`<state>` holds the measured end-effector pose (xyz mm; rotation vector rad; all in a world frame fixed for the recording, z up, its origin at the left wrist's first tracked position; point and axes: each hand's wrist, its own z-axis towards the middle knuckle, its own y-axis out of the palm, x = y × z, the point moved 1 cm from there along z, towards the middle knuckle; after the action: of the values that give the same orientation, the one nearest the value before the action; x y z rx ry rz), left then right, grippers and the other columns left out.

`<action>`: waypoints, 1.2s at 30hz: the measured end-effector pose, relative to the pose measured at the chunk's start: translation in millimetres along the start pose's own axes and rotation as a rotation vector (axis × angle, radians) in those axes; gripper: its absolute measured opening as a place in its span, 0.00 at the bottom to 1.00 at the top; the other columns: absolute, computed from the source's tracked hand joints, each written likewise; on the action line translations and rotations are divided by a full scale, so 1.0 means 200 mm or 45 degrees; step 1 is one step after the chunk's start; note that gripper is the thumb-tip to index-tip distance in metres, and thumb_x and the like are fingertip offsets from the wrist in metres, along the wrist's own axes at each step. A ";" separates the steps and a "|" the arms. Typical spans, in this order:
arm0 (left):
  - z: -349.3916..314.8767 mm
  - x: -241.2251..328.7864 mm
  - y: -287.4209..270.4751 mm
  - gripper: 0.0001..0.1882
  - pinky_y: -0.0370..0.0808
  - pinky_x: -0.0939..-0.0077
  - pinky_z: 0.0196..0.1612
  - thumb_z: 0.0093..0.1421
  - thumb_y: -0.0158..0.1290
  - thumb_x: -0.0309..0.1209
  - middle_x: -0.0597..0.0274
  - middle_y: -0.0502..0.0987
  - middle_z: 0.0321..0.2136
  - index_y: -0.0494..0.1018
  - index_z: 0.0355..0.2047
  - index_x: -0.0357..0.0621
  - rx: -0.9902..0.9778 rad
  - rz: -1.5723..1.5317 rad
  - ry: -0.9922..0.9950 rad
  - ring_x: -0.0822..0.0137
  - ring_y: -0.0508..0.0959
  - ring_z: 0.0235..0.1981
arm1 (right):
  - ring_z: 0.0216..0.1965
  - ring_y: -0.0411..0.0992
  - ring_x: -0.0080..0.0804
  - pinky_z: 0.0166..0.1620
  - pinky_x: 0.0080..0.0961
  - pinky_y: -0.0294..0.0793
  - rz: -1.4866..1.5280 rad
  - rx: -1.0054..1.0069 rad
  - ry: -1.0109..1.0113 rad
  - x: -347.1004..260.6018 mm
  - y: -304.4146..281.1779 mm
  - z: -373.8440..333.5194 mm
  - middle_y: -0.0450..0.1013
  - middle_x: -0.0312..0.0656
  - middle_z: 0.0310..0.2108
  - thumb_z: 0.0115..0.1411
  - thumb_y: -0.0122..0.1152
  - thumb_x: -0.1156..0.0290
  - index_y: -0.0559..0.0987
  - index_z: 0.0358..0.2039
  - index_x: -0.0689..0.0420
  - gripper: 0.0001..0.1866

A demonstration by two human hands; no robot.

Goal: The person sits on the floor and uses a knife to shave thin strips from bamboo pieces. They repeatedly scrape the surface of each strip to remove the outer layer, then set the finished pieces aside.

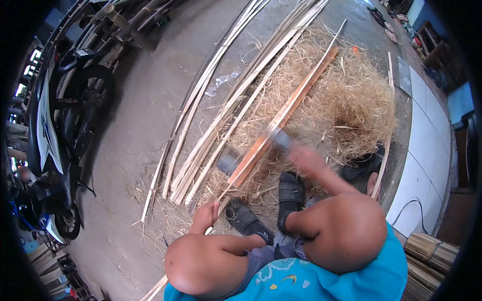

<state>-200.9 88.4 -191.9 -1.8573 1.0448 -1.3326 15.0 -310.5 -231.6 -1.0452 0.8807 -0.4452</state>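
Head view: motorcycle (pixel 49 143) on grey floor (pixel 135 125), left fingers (pixel 215 207) pinching a strip (pixel 302 88), right fingers (pixel 297 154) too blurred to tell.

On the plank (pixel 292 111) I see a strip (pixel 321 61) lying lengthwise, reaching past both ends. Left of the plank I have loose strips (pixel 206 150), and well left, a motorbike (pixel 47 120). Shavings (pixel 361 105) lie either side of it, heaped to its right; farther right, I find floor tiles (pixel 427 135).

fisheye on head, facing down; knees (pixel 352 228) nearest, hands (pixel 204 216) beyond, floor (pixel 143 115) around
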 end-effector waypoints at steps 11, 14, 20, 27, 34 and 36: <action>0.19 0.04 0.11 0.28 0.75 0.58 0.39 0.73 0.39 0.47 0.46 0.80 0.25 0.79 0.31 0.37 -0.111 -0.493 -0.138 0.47 0.81 0.30 | 0.44 0.77 0.58 0.47 0.49 0.77 0.192 -0.673 0.054 -0.43 -0.04 0.01 0.78 0.56 0.45 0.68 0.53 0.55 0.75 0.57 0.52 0.22; 0.03 -0.11 0.13 0.29 0.74 0.65 0.36 0.74 0.40 0.49 0.53 0.79 0.23 0.79 0.32 0.36 -0.029 -0.377 -0.141 0.60 0.79 0.27 | 0.47 0.76 0.56 0.50 0.47 0.76 0.238 -0.223 0.595 0.14 -0.18 0.18 0.78 0.56 0.47 0.68 0.53 0.55 0.76 0.55 0.57 0.22; 0.16 0.01 0.10 0.27 0.75 0.55 0.37 0.73 0.40 0.48 0.44 0.79 0.23 0.79 0.30 0.40 -0.118 -0.403 -0.224 0.46 0.80 0.28 | 0.45 0.77 0.58 0.49 0.47 0.76 0.180 -0.209 0.422 0.00 -0.24 0.24 0.79 0.56 0.43 0.68 0.53 0.54 0.78 0.52 0.56 0.21; 0.07 0.04 0.13 0.23 0.74 0.41 0.36 0.72 0.41 0.48 0.39 0.79 0.25 0.78 0.35 0.44 0.063 -0.009 -0.105 0.35 0.78 0.29 | 0.40 0.78 0.56 0.43 0.48 0.78 0.017 -0.248 0.452 0.14 -0.23 0.17 0.79 0.55 0.39 0.68 0.53 0.51 0.77 0.54 0.51 0.22; 0.22 0.16 0.04 0.20 0.74 0.45 0.45 0.72 0.42 0.46 0.37 0.79 0.35 0.76 0.44 0.43 -0.041 -0.104 -0.218 0.36 0.79 0.41 | 0.37 0.78 0.60 0.41 0.52 0.77 0.284 -0.115 0.777 0.20 -0.37 0.25 0.79 0.59 0.35 0.67 0.53 0.54 0.77 0.49 0.55 0.19; 0.21 0.22 0.08 0.20 0.74 0.45 0.46 0.71 0.43 0.45 0.37 0.79 0.34 0.75 0.44 0.42 0.075 -0.076 -0.163 0.37 0.79 0.41 | 0.34 0.78 0.56 0.44 0.48 0.77 0.416 -0.515 0.488 -0.33 -0.22 0.14 0.79 0.55 0.38 0.67 0.54 0.53 0.78 0.52 0.49 0.20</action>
<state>-157.0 43.1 -196.8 -1.9155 0.8818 -1.2465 1.7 -269.7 -158.5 -1.1722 1.5025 -0.1934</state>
